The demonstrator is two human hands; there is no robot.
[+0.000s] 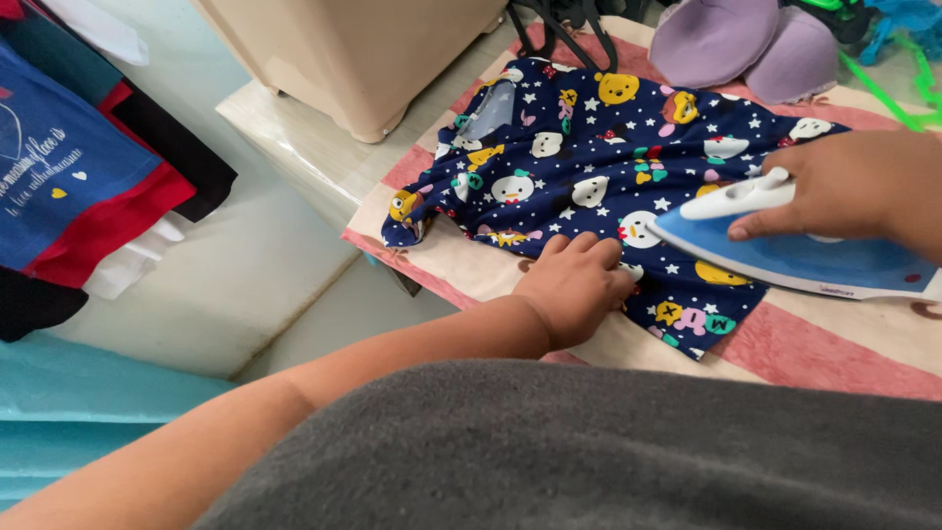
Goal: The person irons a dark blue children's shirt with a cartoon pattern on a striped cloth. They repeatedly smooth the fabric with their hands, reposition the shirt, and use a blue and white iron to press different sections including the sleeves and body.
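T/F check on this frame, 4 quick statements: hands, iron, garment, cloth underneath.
1. The right hand grips the blue and white iron. True.
2. The left hand is lifted clear of the navy printed garment. False: it presses flat on the garment's near edge.
3. The garment lies on a pink and cream striped cloth. True.
4. The iron stands upright on its heel beside the garment. False: it lies soleplate down on the garment.

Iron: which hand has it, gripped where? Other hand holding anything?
Right hand grips the blue-and-white iron by its white top handle. Left hand holds nothing; it presses flat on the navy patterned garment.
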